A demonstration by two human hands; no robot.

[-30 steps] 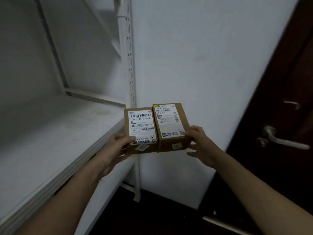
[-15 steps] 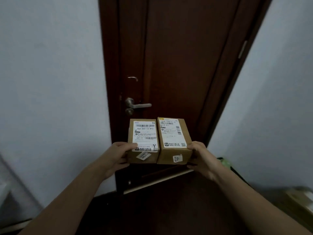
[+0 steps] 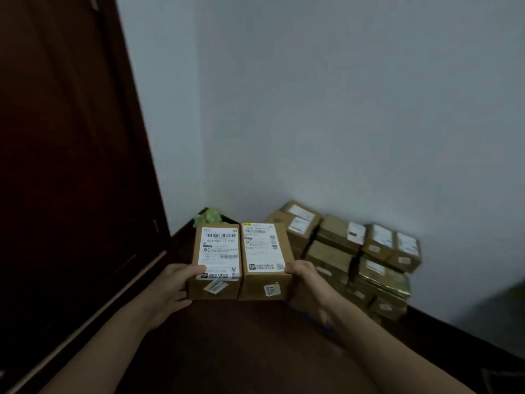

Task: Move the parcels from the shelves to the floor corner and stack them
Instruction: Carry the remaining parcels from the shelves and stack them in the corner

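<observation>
Two small brown cardboard parcels with white shipping labels are carried side by side in front of me. My left hand (image 3: 176,285) grips the left parcel (image 3: 217,261) at its near left corner, thumb on the label. My right hand (image 3: 305,282) grips the right parcel (image 3: 265,260) at its near right corner. Both parcels are in the air above the dark floor. Beyond them, against the white wall in the corner, stands a stack of several similar parcels (image 3: 358,260), piled in a few layers.
A dark wooden door (image 3: 65,166) fills the left side. A green crumpled thing (image 3: 208,216) lies in the very corner behind the held parcels. Dark floor (image 3: 241,351) stretches below my arms. White walls (image 3: 341,109) meet at the corner.
The view has swung right from the shelf, past the door, to the floor corner with the stacked parcels. Both hands keep the same hold on the two parcels.
</observation>
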